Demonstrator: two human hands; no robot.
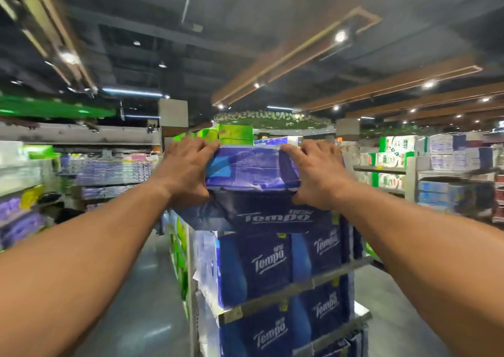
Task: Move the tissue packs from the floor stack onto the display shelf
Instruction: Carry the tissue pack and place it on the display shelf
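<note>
A blue and purple tissue pack (pixel 252 169) is held up high at the top of the display shelf (pixel 275 295). My left hand (pixel 185 168) grips its left end and my right hand (pixel 317 169) grips its right end, fingers over the top edge. The pack rests on or just above another dark blue Tempo pack (pixel 272 217). Below it, more Tempo packs (pixel 261 264) fill two shelf levels. The floor stack is out of view.
Green tissue boxes (pixel 234 134) sit behind the held pack on top of the shelf. Aisles run on both sides, with stocked shelves at the left (pixel 106 171) and right (pixel 447 171). The image is blurred by motion.
</note>
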